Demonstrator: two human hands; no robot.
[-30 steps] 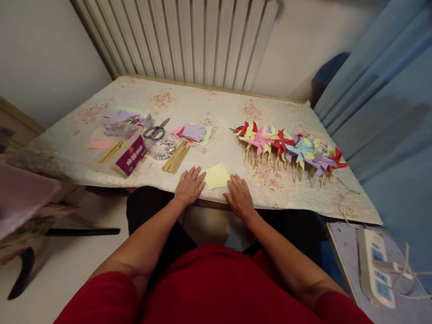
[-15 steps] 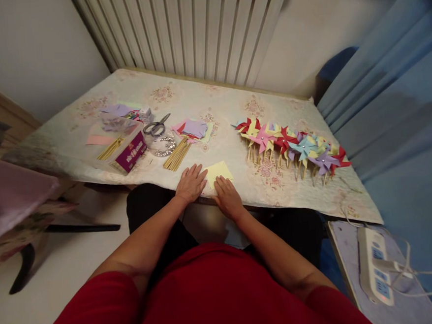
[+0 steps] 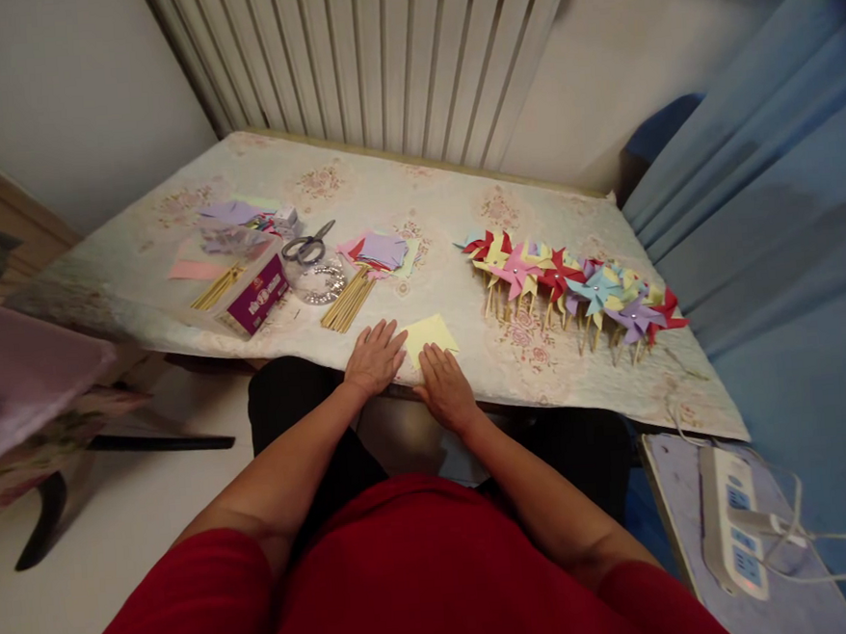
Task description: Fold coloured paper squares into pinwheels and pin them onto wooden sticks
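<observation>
A yellow square of paper (image 3: pixel 430 331) lies near the table's front edge, turned cornerwise, with what look like crease lines on it. My left hand (image 3: pixel 375 359) rests flat at its left side, fingers stretched out and the fingertips at the paper's edge. My right hand (image 3: pixel 444 383) presses down on the paper's near part with fingers extended, hiding that corner. Just beyond my left hand lies a bundle of thin wooden sticks (image 3: pixel 348 301). Behind the sticks is a stack of coloured paper squares (image 3: pixel 382 251), a purple one on top.
Left of the sticks stand a round clear container of small shiny pieces (image 3: pixel 320 281), scissors (image 3: pixel 309 245) and a purple-labelled plastic box (image 3: pixel 258 295) with sticks. Several finished paper pinwheels (image 3: pixel 561 276) lie on the right. A power strip (image 3: pixel 734 522) sits on a side stand at lower right.
Both hands and the yellow paper stay nearly in place. The view has shifted very slightly.
</observation>
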